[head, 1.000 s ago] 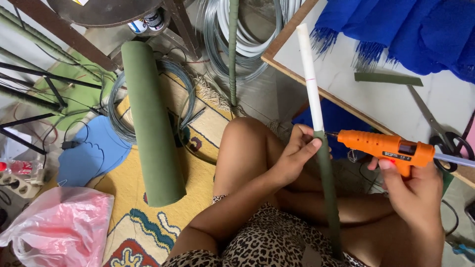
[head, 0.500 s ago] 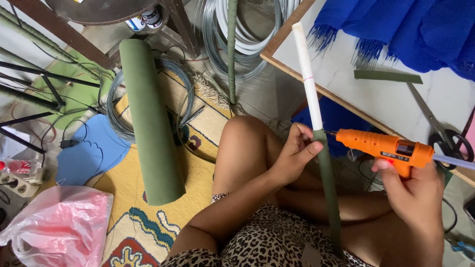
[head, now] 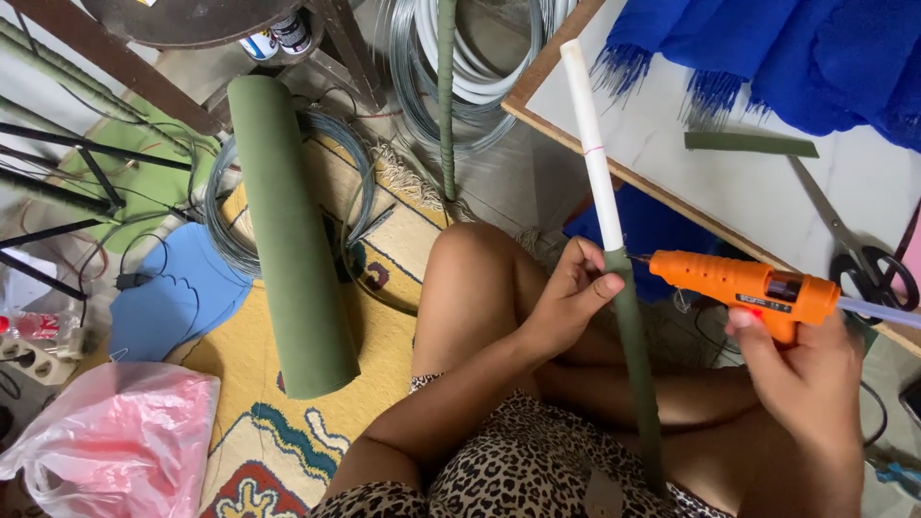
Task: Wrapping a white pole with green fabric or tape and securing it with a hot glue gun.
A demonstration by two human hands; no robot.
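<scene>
The left hand [head: 566,302] has slid slightly up the pole [head: 600,192], pinching the green wrap's [head: 638,355] edge, while the right hand [head: 811,379] grips the glue gun [head: 743,286], nozzle now touching.

A crumpled pink plastic bag [head: 106,441] lies on the floor well to the left of the left hand [head: 566,302]. Far up and left of that hand, two small cans [head: 273,38] with white-and-blue labels stand under a table. The orange glue gun [head: 743,288] in the right hand [head: 815,384] bears a small dark label.
</scene>
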